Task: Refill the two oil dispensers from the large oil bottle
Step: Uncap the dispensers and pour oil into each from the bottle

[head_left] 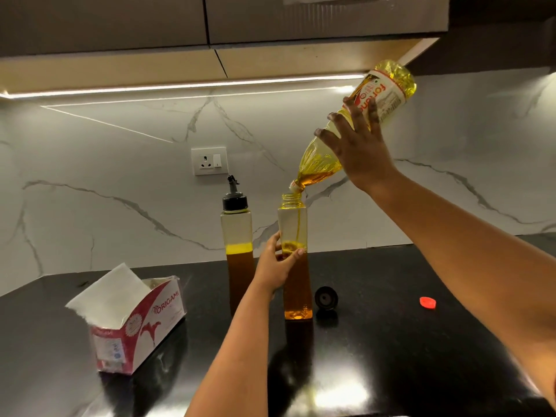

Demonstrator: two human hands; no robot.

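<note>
I am pouring. My right hand [358,145] wraps around the tipped large oil bottle [355,127], its mouth just over the open neck of the uncapped dispenser [293,230] standing on the dark surface [391,341]. A thin stream runs down inside. My left hand [278,266] grips that dispenser at mid-height, about where the oil level sits. The capped dispenser [237,236] stands just beside it, roughly half full. A black cap [326,297] and a red cap [427,302] lie nearby. Next, I judge, comes watching the level rise and righting the bottle before it reaches the neck.
</note>
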